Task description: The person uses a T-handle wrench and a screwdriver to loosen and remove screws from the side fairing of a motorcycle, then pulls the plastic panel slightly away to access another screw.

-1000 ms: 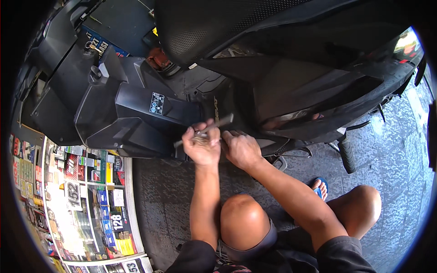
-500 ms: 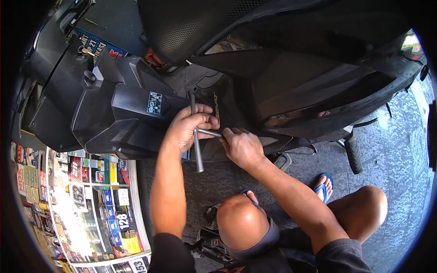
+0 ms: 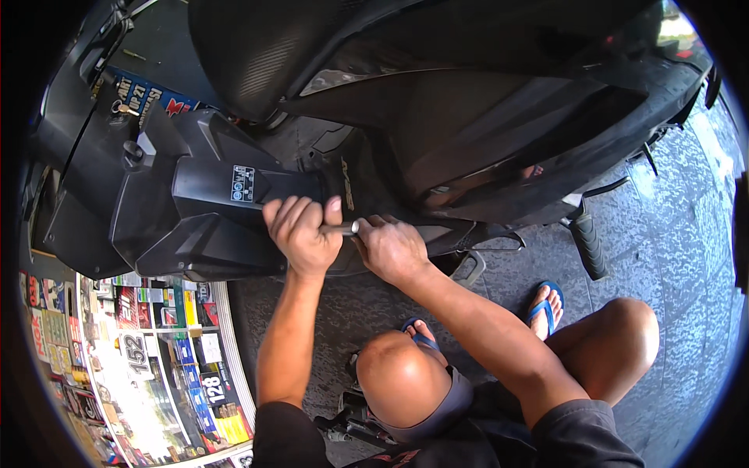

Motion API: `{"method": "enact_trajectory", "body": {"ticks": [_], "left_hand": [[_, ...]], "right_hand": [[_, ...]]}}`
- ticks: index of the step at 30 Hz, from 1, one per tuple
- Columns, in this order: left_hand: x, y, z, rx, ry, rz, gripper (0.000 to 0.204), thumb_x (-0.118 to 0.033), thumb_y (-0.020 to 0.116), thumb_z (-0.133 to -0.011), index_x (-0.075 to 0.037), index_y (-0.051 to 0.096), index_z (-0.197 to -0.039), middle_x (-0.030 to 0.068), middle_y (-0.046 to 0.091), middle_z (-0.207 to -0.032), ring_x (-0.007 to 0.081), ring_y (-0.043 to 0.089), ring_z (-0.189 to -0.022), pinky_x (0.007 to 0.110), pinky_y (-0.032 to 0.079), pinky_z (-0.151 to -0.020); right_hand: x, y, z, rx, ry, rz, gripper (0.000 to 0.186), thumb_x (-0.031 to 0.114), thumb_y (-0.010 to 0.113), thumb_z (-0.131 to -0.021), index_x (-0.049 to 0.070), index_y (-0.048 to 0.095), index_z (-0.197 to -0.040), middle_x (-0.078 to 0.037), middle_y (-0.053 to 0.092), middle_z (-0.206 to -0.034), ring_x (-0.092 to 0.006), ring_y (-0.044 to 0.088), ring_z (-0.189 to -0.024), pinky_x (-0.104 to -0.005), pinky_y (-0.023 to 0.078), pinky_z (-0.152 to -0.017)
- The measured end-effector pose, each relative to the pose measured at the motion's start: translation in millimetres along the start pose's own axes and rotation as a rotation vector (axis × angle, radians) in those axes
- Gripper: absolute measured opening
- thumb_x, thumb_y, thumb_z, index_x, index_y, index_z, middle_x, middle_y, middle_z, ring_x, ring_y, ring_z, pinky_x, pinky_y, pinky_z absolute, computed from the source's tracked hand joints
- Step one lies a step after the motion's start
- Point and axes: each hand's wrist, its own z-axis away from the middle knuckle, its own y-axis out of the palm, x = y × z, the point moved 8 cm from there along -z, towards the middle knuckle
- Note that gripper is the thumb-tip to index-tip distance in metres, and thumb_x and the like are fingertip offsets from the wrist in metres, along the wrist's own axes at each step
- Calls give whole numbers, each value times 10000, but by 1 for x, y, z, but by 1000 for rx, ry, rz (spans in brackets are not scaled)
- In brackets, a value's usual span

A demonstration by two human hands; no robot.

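A T-shaped socket wrench (image 3: 337,229) lies between my hands, with only a short stretch of its grey metal shaft showing. My left hand (image 3: 303,234) is closed round its handle, which the fingers hide. Against the shaft's other end, my right hand (image 3: 394,248) has its fingers bent and pinched together. The wrench tip is hidden by my right fingers, at the lower side edge of a black scooter (image 3: 484,156). Both hands are beside the scooter's footboard, just below the centre panel with a small label (image 3: 243,183).
A glass display case (image 3: 144,366) full of small packages stands at the left. A key (image 3: 125,109) hangs near the scooter's front. A footpeg (image 3: 589,246) juts out at the right. My knees and feet in blue flip-flops (image 3: 544,308) are below, on grey patterned floor.
My left hand has turned from a loose hold into a closed grip, and the wrench's crossbar has swung out of sight beneath its fingers. The view has shifted slightly.
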Motion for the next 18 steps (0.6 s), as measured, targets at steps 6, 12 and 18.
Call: {"method": "enact_trajectory", "body": {"ticks": [6, 12, 18], "left_hand": [[20, 21, 57, -734, -427, 810, 468, -410, 377, -1049, -3, 604, -998, 203, 595, -1370, 321, 659, -1007, 445, 484, -970], [41, 69, 66, -448, -702, 2049, 361, -354, 435, -996, -64, 643, -1049, 116, 658, -911, 181, 551, -615, 353, 440, -653], [34, 82, 42, 247, -1119, 2119, 188, -184, 550, -928, -38, 631, -1014, 25, 484, -554, 176, 506, -539, 490, 483, -973]], "right_hand": [[1, 5, 0, 18, -2, -1, 221, 247, 613, -906, 53, 662, -1000, -163, 703, -957, -351, 693, -954, -463, 570, -795], [-5, 3, 3, 13, -2, 12, 213, 229, 632, -892, 60, 664, -1017, -161, 707, -970, -336, 699, -941, -452, 572, -794], [-2, -2, 1, -78, -21, -6, 210, 247, 644, -918, 44, 658, -972, -157, 702, -939, -350, 691, -908, -456, 566, -765]]}}
